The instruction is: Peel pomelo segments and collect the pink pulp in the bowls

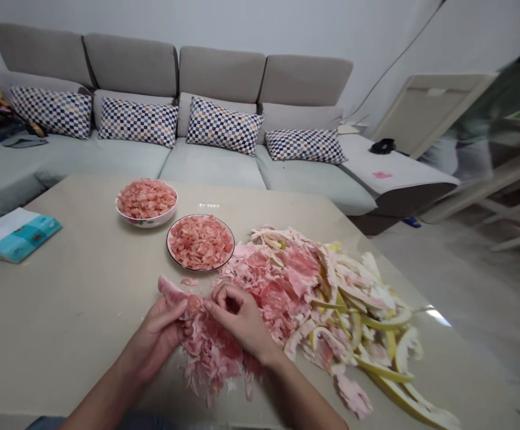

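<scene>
A partly peeled pomelo segment [173,292] is pinched between the thumb and fingers of my left hand [161,334]. Pale pink membrane still covers its far end, while bare flesh shows near my thumb. My right hand [242,319] is closed, its thumb and forefinger pinching at the right end of the segment; what exactly lies between the fingertips is too small to tell. Beneath both hands lies a heap of pink membrane scraps [217,352]. Just beyond them, a dark-rimmed plate [168,243] carries a mound of peeled pomelo flesh [201,242].
A white bowl [147,223] heaped with pulp stands farther back. Right of my hands, thick yellow-green rinds [385,376] spread across the table [85,298]. A blue tissue pack [29,239] lies at left. Behind is a sofa [215,164]; a blurred person [474,131] stands at far right.
</scene>
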A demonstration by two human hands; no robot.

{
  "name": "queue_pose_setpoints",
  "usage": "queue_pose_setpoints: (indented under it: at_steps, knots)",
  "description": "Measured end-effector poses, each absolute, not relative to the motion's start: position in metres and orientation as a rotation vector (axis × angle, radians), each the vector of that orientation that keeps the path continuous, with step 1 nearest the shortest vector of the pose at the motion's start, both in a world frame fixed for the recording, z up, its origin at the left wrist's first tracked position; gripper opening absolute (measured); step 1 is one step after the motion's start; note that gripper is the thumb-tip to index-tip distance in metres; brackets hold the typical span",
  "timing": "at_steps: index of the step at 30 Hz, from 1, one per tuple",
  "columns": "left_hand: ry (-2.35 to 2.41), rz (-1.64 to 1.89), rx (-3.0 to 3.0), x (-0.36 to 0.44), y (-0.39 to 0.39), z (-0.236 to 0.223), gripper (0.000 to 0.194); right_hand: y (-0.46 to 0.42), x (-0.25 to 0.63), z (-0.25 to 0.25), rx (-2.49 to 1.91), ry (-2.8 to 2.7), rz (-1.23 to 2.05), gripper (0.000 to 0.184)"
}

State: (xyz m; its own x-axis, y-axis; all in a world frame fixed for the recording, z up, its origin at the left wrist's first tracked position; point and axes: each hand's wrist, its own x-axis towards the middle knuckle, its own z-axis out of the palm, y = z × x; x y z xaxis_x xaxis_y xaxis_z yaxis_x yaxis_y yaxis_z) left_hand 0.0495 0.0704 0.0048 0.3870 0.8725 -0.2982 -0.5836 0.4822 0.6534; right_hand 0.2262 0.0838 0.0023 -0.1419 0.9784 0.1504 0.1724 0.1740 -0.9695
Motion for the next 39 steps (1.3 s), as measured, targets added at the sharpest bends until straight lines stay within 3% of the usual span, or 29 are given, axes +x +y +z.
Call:
queue_pose_setpoints:
  at_steps: [6, 9, 14, 28, 39]
  knots:
    - [0.719, 0.996, 0.511, 0.0506, 0.0713, 0.003, 0.006, 0.0824, 0.226, 0.004, -1.126, -1.562, 1.057, 0.004]
    - [0.749, 0.995, 0.524, 0.0508, 0.0704, 0.0052, 0.007, 0.0803, 0.2257, 0.004, -1.125, -1.568, 1.072, 0.006]
    - [0.795, 0.96, 0.562, 0.0513, 0.069, 0.007, 0.011, 0.0794, 0.2244, 0.0045, -1.001, -1.68, 0.991, 0.031]
    - [0.827, 0.942, 0.6, 0.0529, 0.0692, 0.0057, 0.019, 0.0816, 0.2248, 0.0089, -0.984, -1.698, 1.015, 0.023]
    - [0.777, 0.931, 0.597, 0.0512, 0.069, 0.007, 0.015, 0.0839, 0.2278, 0.0052, -0.971, -1.636, 1.085, 0.018]
